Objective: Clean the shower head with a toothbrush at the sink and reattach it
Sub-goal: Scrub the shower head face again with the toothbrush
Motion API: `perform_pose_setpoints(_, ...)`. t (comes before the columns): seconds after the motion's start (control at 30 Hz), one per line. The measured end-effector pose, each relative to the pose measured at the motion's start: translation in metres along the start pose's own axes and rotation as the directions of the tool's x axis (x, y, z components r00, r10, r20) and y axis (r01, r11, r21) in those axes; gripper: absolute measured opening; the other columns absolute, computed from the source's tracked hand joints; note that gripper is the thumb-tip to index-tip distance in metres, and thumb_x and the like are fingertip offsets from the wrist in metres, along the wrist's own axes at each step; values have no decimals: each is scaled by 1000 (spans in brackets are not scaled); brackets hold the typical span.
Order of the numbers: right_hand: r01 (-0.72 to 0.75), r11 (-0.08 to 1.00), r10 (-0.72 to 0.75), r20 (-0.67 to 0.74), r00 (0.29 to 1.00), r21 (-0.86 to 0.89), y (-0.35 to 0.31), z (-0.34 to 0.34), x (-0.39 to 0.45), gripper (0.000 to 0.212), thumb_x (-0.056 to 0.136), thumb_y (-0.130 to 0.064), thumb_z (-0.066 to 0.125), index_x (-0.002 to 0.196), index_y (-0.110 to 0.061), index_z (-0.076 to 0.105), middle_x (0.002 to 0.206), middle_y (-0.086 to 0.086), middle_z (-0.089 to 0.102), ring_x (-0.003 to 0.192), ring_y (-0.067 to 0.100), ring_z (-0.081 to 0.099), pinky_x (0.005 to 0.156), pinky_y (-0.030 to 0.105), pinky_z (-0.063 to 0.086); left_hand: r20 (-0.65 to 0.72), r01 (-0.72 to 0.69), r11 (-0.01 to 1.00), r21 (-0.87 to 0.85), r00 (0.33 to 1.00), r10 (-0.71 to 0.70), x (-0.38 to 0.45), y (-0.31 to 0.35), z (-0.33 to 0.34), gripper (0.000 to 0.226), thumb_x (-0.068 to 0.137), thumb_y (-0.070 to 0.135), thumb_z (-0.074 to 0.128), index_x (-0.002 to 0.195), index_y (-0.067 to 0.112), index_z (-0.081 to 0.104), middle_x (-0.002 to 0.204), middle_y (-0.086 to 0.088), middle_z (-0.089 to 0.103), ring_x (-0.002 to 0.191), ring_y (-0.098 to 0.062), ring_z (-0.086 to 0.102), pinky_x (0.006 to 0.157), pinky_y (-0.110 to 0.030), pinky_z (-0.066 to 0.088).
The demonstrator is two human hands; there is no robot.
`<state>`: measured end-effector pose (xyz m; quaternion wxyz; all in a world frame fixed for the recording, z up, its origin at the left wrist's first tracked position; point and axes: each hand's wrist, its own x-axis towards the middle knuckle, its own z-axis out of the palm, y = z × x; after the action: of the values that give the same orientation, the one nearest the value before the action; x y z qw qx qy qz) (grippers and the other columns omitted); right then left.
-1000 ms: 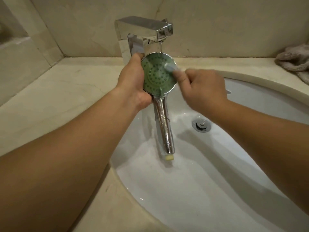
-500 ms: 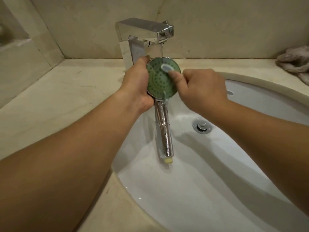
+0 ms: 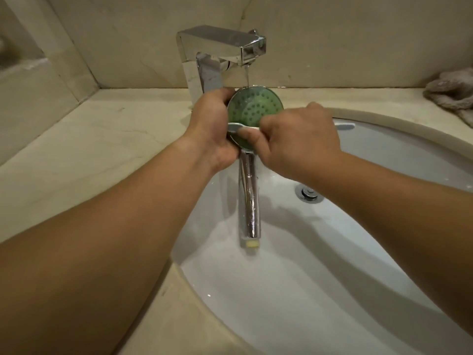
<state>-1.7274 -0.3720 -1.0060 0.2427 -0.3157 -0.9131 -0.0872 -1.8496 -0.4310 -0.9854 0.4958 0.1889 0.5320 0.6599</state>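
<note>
We grip the round green-faced chrome shower head (image 3: 256, 111) in our left hand (image 3: 212, 129) under the tap's trickle, over the white sink (image 3: 281, 290), while our right hand (image 3: 294, 139) clasps the pale toothbrush (image 3: 236, 127) across its face for scrubbing.

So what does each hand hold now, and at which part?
The left hand grips the shower head at the left rim of its round face. The right hand holds the toothbrush around the middle of its handle.
</note>
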Motion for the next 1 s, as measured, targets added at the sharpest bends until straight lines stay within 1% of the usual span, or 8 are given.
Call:
perform_pose_setpoints(0.13, -119, 993, 119, -33, 992, -14, 8, -14, 10, 66, 95, -68, 20, 63, -18, 47, 51, -3, 40, 52, 24, 42, 59, 32, 31, 17, 6, 1000, -6, 1000, -6, -1, 0, 1, 47, 108, 35, 34, 105, 8, 73, 93, -13, 79, 76, -26, 78, 62, -41, 63)
perform_pose_setpoints(0.27, 68, 996, -68, -4, 998, -57, 4, -1, -3, 61, 93, -67, 17, 57, -21, 35, 51, -4, 39, 51, 23, 41, 66, 35, 32, -20, -17, 1000, -15, 1000, 17, -1, 1, 2, 43, 107, 35, 37, 113, 7, 70, 100, -14, 76, 80, -27, 77, 64, -37, 63)
perform_pose_setpoints(0.37, -86, 996, 86, -51, 995, -5, 14, -9, 6, 65, 94, -70, 19, 57, -20, 38, 49, -4, 39, 46, 19, 36, 60, 33, 30, -20, -14, 1000, -18, 1000, 14, -3, 2, 2, 48, 108, 35, 33, 114, 6, 72, 99, -14, 79, 82, -28, 78, 66, -43, 64)
perform_pose_setpoints(0.5, 84, 996, -84, -14, 996, -6, 18, 5, -9, 62, 95, -68, 21, 59, -21, 40, 49, -3, 38, 47, 22, 39, 64, 34, 35, -48, -32, 999, -23, 998, 31, -6, 4, 3, 44, 108, 33, 35, 113, 9, 71, 108, -16, 78, 85, -30, 77, 62, -41, 64)
perform_pose_setpoints(0.63, -168, 983, 172, -48, 984, 80, 34, -2, -5, 69, 94, -71, 21, 60, -14, 42, 50, 0, 44, 51, 27, 45, 51, 31, 29, -81, -34, 999, -8, 996, 33, -6, 3, 2, 46, 107, 34, 34, 116, 12, 73, 110, -13, 80, 99, -31, 77, 73, -46, 64)
perform_pose_setpoints(0.77, 15, 998, -11, -64, 998, 62, 28, 10, -15, 67, 95, -69, 23, 58, -16, 40, 46, -1, 38, 46, 28, 40, 53, 33, 36, -82, -22, 1000, -21, 996, 20, -7, 5, 0, 44, 106, 33, 35, 117, 13, 72, 115, -15, 78, 103, -33, 76, 69, -44, 64)
perform_pose_setpoints(0.87, -164, 975, 174, -52, 983, 152, 32, 6, -9, 70, 93, -72, 21, 58, -14, 39, 48, 0, 41, 49, 28, 45, 50, 31, 27, -94, -12, 999, -46, 996, 8, -6, 7, -1, 48, 105, 33, 35, 126, 10, 72, 118, -16, 78, 107, -34, 75, 71, -50, 64)
perform_pose_setpoints(1.0, 35, 998, -31, -63, 998, 62, 35, 19, -20, 66, 94, -67, 16, 55, -17, 36, 45, -4, 35, 43, 25, 39, 49, 29, 19, -107, -9, 999, -36, 994, 5, -6, 7, -2, 44, 105, 32, 37, 121, 13, 73, 119, -13, 77, 110, -32, 74, 71, -44, 64)
